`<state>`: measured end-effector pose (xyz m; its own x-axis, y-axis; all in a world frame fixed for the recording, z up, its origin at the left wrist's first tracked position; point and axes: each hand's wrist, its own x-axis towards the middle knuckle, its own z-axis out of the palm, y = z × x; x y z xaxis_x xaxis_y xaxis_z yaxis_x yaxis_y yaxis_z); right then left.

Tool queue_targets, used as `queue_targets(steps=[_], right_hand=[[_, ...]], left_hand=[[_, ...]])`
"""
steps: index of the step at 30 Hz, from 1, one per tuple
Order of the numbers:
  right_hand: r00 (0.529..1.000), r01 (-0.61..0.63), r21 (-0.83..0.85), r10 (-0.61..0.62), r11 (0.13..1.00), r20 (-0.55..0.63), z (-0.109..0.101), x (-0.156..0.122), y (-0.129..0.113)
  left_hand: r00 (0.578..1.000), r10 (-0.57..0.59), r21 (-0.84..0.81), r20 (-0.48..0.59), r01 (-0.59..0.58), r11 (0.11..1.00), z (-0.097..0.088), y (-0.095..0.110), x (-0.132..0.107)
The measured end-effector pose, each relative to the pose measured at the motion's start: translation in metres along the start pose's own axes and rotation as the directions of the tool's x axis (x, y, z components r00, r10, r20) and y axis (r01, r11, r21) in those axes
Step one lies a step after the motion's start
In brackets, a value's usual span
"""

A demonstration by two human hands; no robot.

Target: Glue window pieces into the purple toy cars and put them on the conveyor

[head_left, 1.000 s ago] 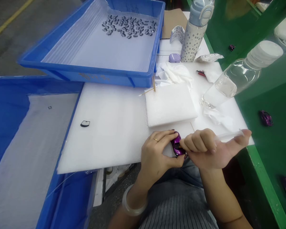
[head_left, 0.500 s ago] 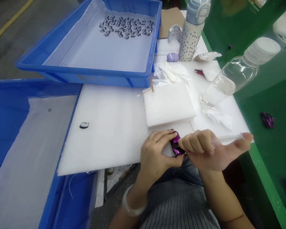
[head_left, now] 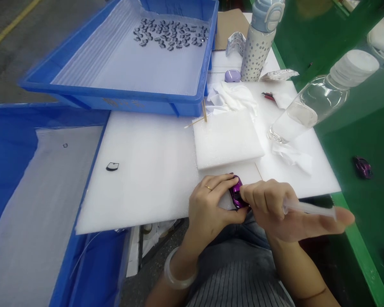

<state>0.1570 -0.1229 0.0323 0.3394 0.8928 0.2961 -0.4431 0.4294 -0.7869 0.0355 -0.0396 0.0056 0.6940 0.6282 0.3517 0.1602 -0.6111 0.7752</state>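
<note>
My left hand (head_left: pixel 209 207) is closed around a small shiny purple toy car body (head_left: pixel 236 197), holding it at the near edge of the white foam sheet (head_left: pixel 147 170). My right hand (head_left: pixel 281 213) grips a clear syringe-like applicator (head_left: pixel 309 208), fingers curled round its barrel and the thumb stretched along to its far end; its tip end sits against the purple car. A small black part (head_left: pixel 112 166) lies alone on the foam to the left.
A blue tray (head_left: pixel 121 59) at the back holds several small black parts (head_left: pixel 171 34). A foam block (head_left: pixel 227 138), a tilted clear bottle (head_left: pixel 310 106), a dotted flask (head_left: pixel 259 40), cloths and a lilac case (head_left: pixel 233 76) stand nearby. Another purple car (head_left: pixel 363 167) lies on the green surface at right.
My right hand has tilted down and right, so the applicator's far end and my thumb now sit lower, off the foam edge. The left hand and car have stayed put.
</note>
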Motion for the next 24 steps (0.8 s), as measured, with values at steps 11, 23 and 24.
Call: queue_targets(steps=[11, 23, 24], right_hand=[[0.982, 0.085, -0.325, -0.133, 0.942, -0.131, 0.023, -0.007, -0.007], [0.982, -0.097, -0.449, 0.013, 0.888, -0.187, 0.039, -0.001, -0.02], [0.982, -0.155, -0.446, 0.089, 0.882, -0.166, 0.038, 0.001, -0.024]], left_hand=[[1.0, -0.002, 0.016, -0.014, 0.002, 1.0, 0.002, -0.002, -0.002], [1.0, 0.027, 0.057, 0.009, -0.027, 0.998, 0.002, -0.005, -0.003], [1.0, 0.029, 0.065, 0.005, -0.029, 0.997, 0.003, -0.005, -0.004]])
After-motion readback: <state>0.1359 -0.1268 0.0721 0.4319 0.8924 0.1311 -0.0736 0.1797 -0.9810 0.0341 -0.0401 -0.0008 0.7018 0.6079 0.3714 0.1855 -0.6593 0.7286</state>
